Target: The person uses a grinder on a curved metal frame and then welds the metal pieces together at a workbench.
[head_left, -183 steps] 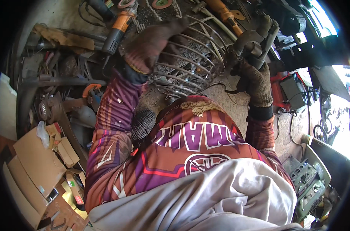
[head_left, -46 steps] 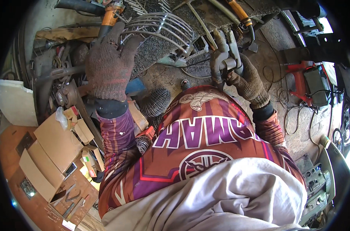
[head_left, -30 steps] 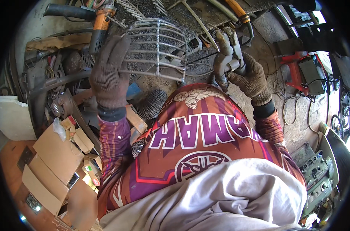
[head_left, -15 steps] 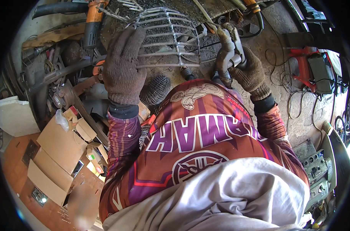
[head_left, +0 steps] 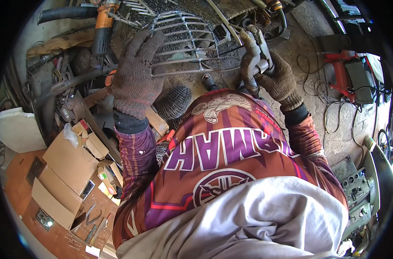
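Observation:
My left hand (head_left: 136, 73), in a brown knit glove, closes on the left side of a domed wire grille (head_left: 192, 41). The grille is made of curved metal rods, joined to a rib down its middle. My right hand (head_left: 279, 82), in a matching glove, is wrapped round the grip of a worn grey welding electrode holder (head_left: 252, 58). A thin pale rod (head_left: 224, 22) slants up and left from beside its jaws. Whether the jaws clamp that rod, I cannot tell. The right fingers are partly hidden behind the holder.
An orange angle grinder (head_left: 103, 28) lies at upper left. Beside my left wrist is a dark ribbed wire piece (head_left: 175, 101). Cardboard boxes (head_left: 69, 159) and pliers (head_left: 94, 217) lie on a brown board at lower left. Cables (head_left: 328, 114) loop across the floor near a red-framed machine (head_left: 340, 75).
My left hand and the grille have shifted slightly left. My right hand has barely moved. A blurred patch at lower left is gone, and pliers and other hand tools now show there.

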The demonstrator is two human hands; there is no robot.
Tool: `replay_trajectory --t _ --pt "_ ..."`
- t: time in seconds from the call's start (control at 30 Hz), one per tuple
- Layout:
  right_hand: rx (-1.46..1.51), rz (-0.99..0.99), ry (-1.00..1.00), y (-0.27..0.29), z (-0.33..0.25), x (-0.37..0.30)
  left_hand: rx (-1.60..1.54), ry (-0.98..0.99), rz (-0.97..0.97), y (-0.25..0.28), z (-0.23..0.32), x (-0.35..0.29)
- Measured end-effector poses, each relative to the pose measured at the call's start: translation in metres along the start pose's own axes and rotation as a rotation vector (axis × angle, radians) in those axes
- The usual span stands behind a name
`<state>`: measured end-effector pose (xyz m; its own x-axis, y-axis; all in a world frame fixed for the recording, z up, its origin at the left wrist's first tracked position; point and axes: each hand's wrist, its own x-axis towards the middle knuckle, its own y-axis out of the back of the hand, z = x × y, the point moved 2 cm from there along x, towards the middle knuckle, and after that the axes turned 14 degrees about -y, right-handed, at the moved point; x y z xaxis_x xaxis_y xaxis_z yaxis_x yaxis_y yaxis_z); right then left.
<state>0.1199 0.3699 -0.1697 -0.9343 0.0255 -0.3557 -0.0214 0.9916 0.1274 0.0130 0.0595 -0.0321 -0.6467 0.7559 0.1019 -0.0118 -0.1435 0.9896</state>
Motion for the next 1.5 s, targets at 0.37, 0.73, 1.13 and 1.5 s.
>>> replay_trajectory --t 0.37,0.73,1.13,1.5 --pt "-0.050 -0.021 0.019 0.001 0.004 -0.005 0.019 -0.047 0.116 -0.014 -0.013 -0.008" --pt "-0.035 -0.018 -0.011 0.008 0.005 -0.005 0.090 -0.022 0.100 -0.003 0.010 -0.014" --pt "-0.019 -0.059 -0.022 0.009 -0.001 0.000 0.248 0.085 0.150 -0.010 0.022 -0.024" --pt "-0.049 -0.116 -0.050 -0.001 0.002 0.019 0.149 0.088 0.139 -0.016 0.020 -0.030"
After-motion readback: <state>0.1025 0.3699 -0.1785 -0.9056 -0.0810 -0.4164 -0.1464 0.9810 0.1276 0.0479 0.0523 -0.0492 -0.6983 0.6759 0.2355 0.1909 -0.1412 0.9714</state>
